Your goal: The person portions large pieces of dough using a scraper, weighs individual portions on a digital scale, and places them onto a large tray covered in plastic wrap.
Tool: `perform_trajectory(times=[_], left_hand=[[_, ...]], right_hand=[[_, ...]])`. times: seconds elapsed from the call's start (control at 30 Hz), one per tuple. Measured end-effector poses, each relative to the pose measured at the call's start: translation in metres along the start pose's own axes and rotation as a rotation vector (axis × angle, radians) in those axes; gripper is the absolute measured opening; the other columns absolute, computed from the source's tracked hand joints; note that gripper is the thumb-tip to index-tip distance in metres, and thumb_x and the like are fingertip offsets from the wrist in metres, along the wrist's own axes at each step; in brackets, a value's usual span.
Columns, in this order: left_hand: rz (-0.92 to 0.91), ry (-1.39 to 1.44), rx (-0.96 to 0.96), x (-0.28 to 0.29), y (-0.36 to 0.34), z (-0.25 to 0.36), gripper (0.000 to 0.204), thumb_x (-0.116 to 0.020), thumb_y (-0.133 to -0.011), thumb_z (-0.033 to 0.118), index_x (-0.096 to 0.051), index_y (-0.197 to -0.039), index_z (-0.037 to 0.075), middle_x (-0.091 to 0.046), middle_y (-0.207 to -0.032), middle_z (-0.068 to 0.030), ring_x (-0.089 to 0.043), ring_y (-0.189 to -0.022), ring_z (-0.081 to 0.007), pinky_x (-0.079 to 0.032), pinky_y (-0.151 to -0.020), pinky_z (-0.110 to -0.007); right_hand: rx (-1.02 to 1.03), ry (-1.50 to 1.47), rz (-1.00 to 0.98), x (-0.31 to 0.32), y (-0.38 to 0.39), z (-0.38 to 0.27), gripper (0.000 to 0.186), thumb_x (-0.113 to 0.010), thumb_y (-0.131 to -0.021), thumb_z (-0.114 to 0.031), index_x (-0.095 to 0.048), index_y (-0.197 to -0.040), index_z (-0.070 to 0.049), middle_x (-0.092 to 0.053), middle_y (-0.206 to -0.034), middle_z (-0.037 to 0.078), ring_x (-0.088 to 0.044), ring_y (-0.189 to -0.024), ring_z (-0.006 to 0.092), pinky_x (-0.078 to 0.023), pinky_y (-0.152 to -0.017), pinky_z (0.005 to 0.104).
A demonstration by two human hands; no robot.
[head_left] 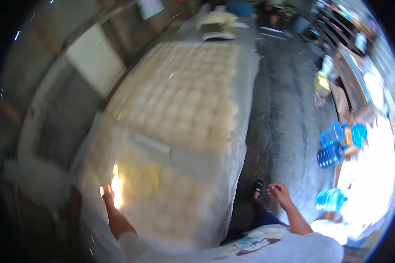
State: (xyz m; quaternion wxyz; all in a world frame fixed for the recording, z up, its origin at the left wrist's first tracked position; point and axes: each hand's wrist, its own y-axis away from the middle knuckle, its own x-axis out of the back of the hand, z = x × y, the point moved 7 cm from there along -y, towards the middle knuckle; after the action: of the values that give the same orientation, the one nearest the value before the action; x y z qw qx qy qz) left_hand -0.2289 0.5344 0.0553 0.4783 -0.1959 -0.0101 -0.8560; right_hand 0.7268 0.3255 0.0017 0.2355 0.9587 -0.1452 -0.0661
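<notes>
**Pale rounds (pixel 188 92) in rows on long table (pixel 246 37), L hand by near L edge**

Head view: pic blurred in places, esp. over the table, which runs from lower ctr to upper ctr of frame. Pale rounds sit on it in tight rows, main block mid-frame to upper ctr, more at lower ctr, hazier. Whitish sheet (pixel 233 179) hangs along the table's R side. White strip (pixel 152 143) lies across the rounds btwn the two blocks; yellow patch (pixel 148 176) below it, too blurred to ID.

L hand (pixel 108 193), lower L, is at the table's L edge, next to a v. bright glare spot; fingers extended and apart. Can't tell if it touches the rounds or just hovers. R hand (pixel 278 193), lower R of ctr, is up over the floor (pixel 283 109), off the table's R side, fingers half curled; can't tell if its grip is closed on anything. Shirt (pixel 259 243) fills the bottom edge; sandal (pixel 259 186) shows just L of R hand.

Far end of table, top ctr: pale heap (pixel 219 18) w/ dark block (pixel 211 28) in front, blue container (pixel 239 8) behind/R. R side of frame: blue bottles (pixel 331 155) grouped, another blue bottle (pixel 331 200) lower down; yellow-and-white bag (pixel 323 83) above.
</notes>
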Motion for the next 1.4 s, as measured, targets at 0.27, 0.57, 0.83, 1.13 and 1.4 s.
perform_trajectory(times=[0.27,0.57,0.83,1.13,1.4], left_hand=[[0.364,-0.632,-0.009,-0.100,0.175,0.101,0.035,-0.066,-0.084,0.017,-0.060,-0.117,0.009,-0.060,-0.101,-0.0097,-0.059,-0.083,-0.0245,-0.050,-0.066,-0.040],[-0.016,0.388,-0.117,-0.307,0.427,0.312,0.032,-0.059,-0.085,0.019,-0.057,-0.112,0.002,-0.060,-0.096,-0.0089,-0.058,-0.079,-0.0228,-0.048,-0.063,-0.037],[-1.628,0.560,0.365,-0.770,0.870,0.530,0.040,-0.061,-0.087,0.005,-0.052,-0.125,-0.001,-0.064,-0.102,-0.0091,-0.063,-0.093,-0.0181,-0.053,-0.077,-0.034],[-2.489,0.258,0.340,-1.004,1.083,0.696,0.074,-0.066,-0.091,0.026,-0.024,-0.148,0.006,-0.044,-0.138,-0.0150,-0.049,-0.125,-0.0282,-0.043,-0.103,-0.043],[-2.421,0.216,0.691,-1.205,1.252,0.745,0.043,-0.061,-0.094,0.026,-0.047,-0.129,0.005,-0.060,-0.116,-0.0095,-0.062,-0.106,-0.0245,-0.056,-0.081,-0.040]], right_hand=[[0.009,0.109,0.244,0.208,-0.099,-0.058,0.016,-0.053,-0.098,-0.012,-0.064,-0.100,-0.001,-0.067,-0.083,0.005,-0.062,-0.069,0.0093,-0.050,-0.060,0.0237],[0.180,-0.131,0.111,0.257,-0.280,-0.220,0.023,-0.059,-0.096,-0.017,-0.062,-0.115,-0.005,-0.069,-0.100,0.006,-0.065,-0.088,0.0128,-0.055,-0.073,0.0269],[0.465,-0.083,-0.457,0.243,-0.409,-0.379,0.064,-0.072,-0.087,-0.016,-0.040,-0.143,-0.008,-0.051,-0.132,0.010,-0.052,-0.115,0.0137,-0.044,-0.099,0.0316],[0.514,-0.550,0.240,0.530,-0.504,-0.507,0.034,-0.057,-0.081,0.010,-0.060,-0.112,-0.004,-0.065,-0.104,0.004,-0.062,-0.096,0.0131,-0.051,-0.085,0.0289],[0.702,0.432,0.877,0.678,-0.627,-0.568,0.039,-0.058,-0.077,0.000,-0.060,-0.116,-0.002,-0.050,-0.132,0.021,-0.045,-0.126,0.0377,-0.036,-0.107,0.0431]])
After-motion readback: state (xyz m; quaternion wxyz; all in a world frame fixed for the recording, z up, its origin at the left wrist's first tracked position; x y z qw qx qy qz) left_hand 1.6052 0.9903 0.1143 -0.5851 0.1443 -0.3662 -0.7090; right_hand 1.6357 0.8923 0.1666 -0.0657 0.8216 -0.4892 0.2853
